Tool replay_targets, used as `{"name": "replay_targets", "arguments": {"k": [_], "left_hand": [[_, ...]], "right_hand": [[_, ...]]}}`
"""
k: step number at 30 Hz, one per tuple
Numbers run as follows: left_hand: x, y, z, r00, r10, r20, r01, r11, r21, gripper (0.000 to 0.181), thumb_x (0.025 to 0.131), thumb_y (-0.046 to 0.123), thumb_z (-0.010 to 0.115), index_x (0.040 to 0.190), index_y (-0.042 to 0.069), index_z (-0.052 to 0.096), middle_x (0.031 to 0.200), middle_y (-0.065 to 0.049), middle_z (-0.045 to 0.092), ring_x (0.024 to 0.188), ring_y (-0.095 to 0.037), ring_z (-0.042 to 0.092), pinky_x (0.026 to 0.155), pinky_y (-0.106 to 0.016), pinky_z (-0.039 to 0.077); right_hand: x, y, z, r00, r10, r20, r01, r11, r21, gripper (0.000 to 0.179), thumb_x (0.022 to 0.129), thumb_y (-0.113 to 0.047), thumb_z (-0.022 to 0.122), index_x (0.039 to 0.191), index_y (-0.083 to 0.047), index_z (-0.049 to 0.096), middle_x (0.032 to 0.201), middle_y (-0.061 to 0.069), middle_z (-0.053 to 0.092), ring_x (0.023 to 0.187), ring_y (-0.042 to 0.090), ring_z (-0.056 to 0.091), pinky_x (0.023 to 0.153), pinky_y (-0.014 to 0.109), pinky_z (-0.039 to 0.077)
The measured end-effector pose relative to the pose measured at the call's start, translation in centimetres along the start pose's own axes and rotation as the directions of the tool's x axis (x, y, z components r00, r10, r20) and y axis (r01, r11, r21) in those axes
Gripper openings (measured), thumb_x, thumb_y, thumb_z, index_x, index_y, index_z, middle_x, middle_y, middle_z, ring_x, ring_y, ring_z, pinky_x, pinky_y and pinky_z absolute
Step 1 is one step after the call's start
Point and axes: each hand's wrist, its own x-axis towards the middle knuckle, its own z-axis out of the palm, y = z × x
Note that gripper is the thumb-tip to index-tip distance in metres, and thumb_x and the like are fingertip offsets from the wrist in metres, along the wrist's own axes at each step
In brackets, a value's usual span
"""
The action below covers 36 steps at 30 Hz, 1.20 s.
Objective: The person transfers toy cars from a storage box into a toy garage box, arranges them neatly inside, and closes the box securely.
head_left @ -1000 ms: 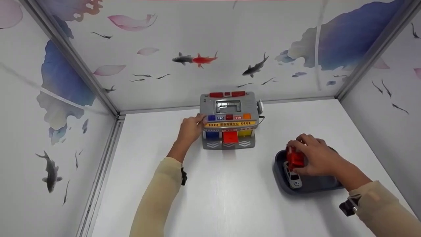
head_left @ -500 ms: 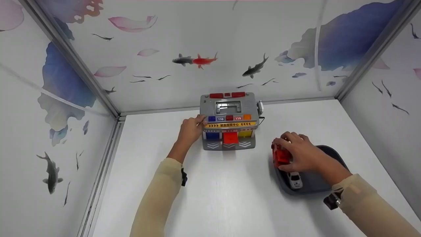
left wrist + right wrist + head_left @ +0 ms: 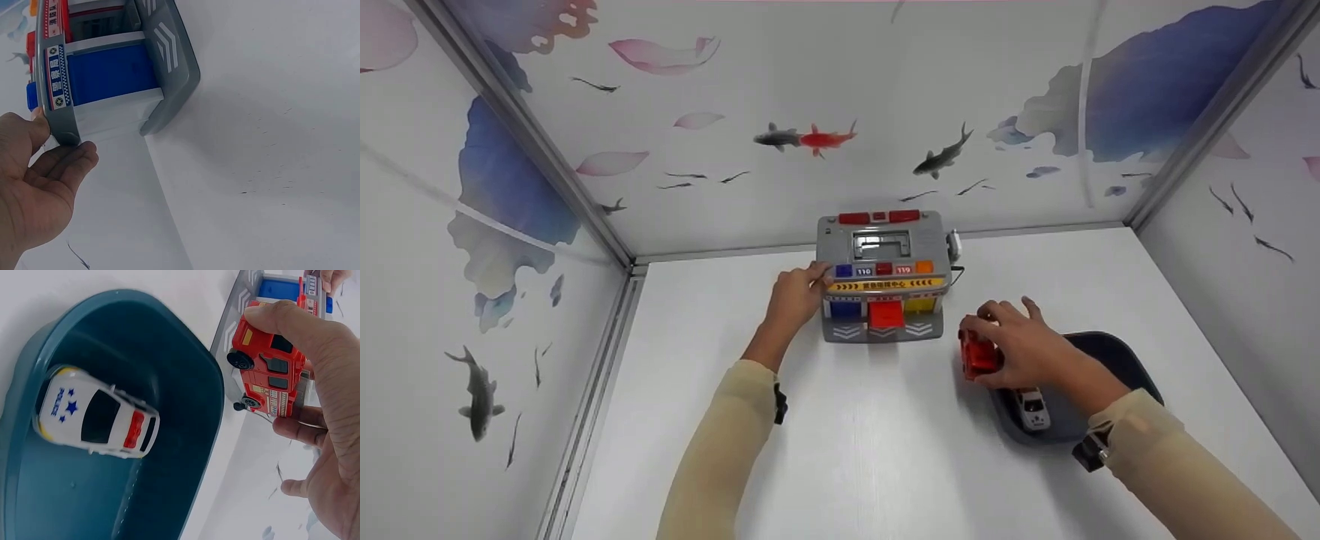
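Observation:
At the table's back stands a grey toy garage with blue and yellow doors and a raised red middle door. My left hand pinches its front left roof corner, thumb above and fingertips below, as the left wrist view shows. In my right hand, a red toy fire truck is gripped between thumb and fingers, held just past the left rim of a dark blue-green basin. A white toy police car lies inside the basin; the right forearm hides part of the basin in the head view.
Patterned wall panels rise behind and at both sides of the white table. A white handset-like part and a black wire stick out at the garage's right side.
My right hand has carried the toy fire truck leftward out of the basin, uncovering more of the basin's right side. The left hand stays at the garage's corner.

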Motion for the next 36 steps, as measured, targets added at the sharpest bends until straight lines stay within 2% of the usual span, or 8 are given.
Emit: {"name": "replay_targets", "arguments": {"k": [5, 14, 20, 26, 28, 33, 36], "left_hand": [[-0.1, 0.1, 0.0, 1.0, 0.02, -0.014, -0.019, 0.999, 0.04, 0.04, 0.114, 0.037, 0.063, 0.151, 0.023, 0.07, 0.141, -0.014, 0.077, 0.119, -0.031, 0.075, 0.098, -0.046, 0.061], [0.0, 0.2, 0.2, 1.0, -0.005, -0.007, 0.005, 1.0, 0.015, 0.041, 0.114, 0.038, 0.062, 0.152, 0.024, 0.068, 0.147, -0.013, 0.074, 0.108, -0.026, 0.071, 0.092, -0.042, 0.059], [0.0, 0.2, 0.1, 1.0, -0.021, 0.002, 0.021, 1.0, 0.011, 0.041, 0.114, 0.037, 0.062, 0.153, 0.024, 0.068, 0.154, -0.009, 0.069, 0.128, -0.03, 0.073, 0.103, -0.045, 0.06], [-0.1, 0.1, 0.0, 1.0, 0.003, -0.005, -0.003, 1.0, -0.006, 0.041, 0.115, 0.034, 0.062, 0.153, 0.021, 0.067, 0.156, -0.01, 0.067, 0.114, -0.023, 0.073, 0.095, -0.041, 0.06], [-0.1, 0.1, 0.0, 1.0, 0.011, -0.006, -0.011, 1.0, -0.008, 0.041, 0.115, 0.033, 0.062, 0.153, 0.02, 0.067, 0.157, -0.011, 0.066, 0.116, -0.024, 0.074, 0.095, -0.041, 0.061], [-0.1, 0.0, 0.1, 1.0, 0.02, -0.014, -0.02, 1.0, 0.005, 0.04, 0.114, 0.034, 0.063, 0.151, 0.02, 0.069, 0.154, -0.011, 0.068, 0.134, -0.033, 0.072, 0.106, -0.046, 0.061], [-0.1, 0.0, 0.2, 0.999, 0.03, -0.025, -0.03, 0.999, 0.019, 0.039, 0.114, 0.034, 0.064, 0.15, 0.021, 0.07, 0.152, -0.011, 0.07, 0.136, -0.035, 0.071, 0.11, -0.048, 0.06]], "right_hand": [[1.1, -0.6, 0.3, 1.0, -0.009, 0.012, 0.009, 1.0, -0.01, 0.081, 0.082, -0.05, 0.096, 0.151, -0.024, 0.062, 0.145, 0.013, 0.06, 0.137, 0.035, 0.057, 0.122, 0.086, 0.028], [3.0, -2.2, 1.1, 0.998, 0.0, 0.065, 0.0, 1.0, -0.005, 0.083, 0.082, -0.049, 0.096, 0.154, -0.027, 0.06, 0.15, 0.013, 0.06, 0.144, 0.036, 0.054, 0.125, 0.085, 0.024], [3.9, -3.0, 2.3, 0.996, 0.008, 0.093, -0.007, 1.0, -0.008, 0.086, 0.083, -0.046, 0.097, 0.158, -0.027, 0.057, 0.156, 0.014, 0.058, 0.148, 0.037, 0.053, 0.128, 0.084, 0.017], [4.9, -4.0, 3.6, 0.996, 0.008, 0.089, -0.008, 1.0, -0.001, 0.091, 0.084, -0.043, 0.098, 0.162, -0.025, 0.055, 0.165, 0.015, 0.051, 0.154, 0.038, 0.049, 0.131, 0.083, 0.007], [5.1, -4.3, 3.9, 0.996, 0.0, 0.089, -0.001, 1.0, 0.003, 0.092, 0.084, -0.042, 0.098, 0.163, -0.025, 0.054, 0.167, 0.015, 0.049, 0.156, 0.038, 0.047, 0.131, 0.082, 0.004], [5.5, -4.8, 4.8, 0.997, -0.008, 0.077, 0.007, 1.0, 0.018, 0.095, 0.085, -0.04, 0.098, 0.167, -0.03, 0.049, 0.169, 0.013, 0.048, 0.161, 0.037, 0.042, 0.131, 0.082, 0.005], [5.7, -5.0, 5.4, 0.998, -0.003, 0.067, 0.001, 0.999, 0.043, 0.097, 0.086, -0.04, 0.097, 0.168, -0.031, 0.047, 0.169, 0.012, 0.046, 0.162, 0.037, 0.041, 0.131, 0.082, 0.008]]}}
